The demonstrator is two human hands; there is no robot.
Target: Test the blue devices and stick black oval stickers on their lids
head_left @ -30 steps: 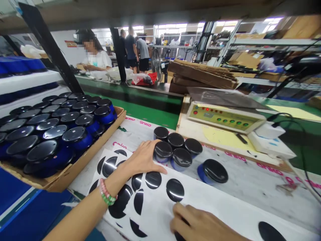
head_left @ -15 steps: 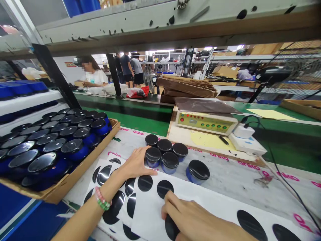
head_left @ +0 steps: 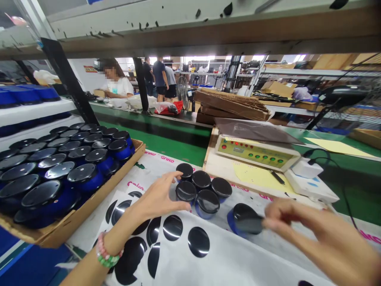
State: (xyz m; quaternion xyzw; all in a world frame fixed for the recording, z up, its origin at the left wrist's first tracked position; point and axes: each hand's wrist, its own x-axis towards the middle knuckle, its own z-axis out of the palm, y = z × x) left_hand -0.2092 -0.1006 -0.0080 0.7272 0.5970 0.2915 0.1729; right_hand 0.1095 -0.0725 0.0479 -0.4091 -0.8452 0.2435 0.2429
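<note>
Pinching a glossy black round sticker on a blue jar with my right hand, my left hand spreads open.

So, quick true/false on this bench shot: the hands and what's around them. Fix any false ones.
1. A pink and green beaded bracelet is on the left wrist. True.
2. The right hand is empty. False: its fingertips pinch a black round sticker at a blue jar.
3. The left hand grips a jar. False: it is open, holding nothing, beside the cluster of black-lidded jars.
4. The cardboard tray is packed with black-topped blue jars. True.
5. A control panel with red and green lights sits beyond the jars. True.
</note>
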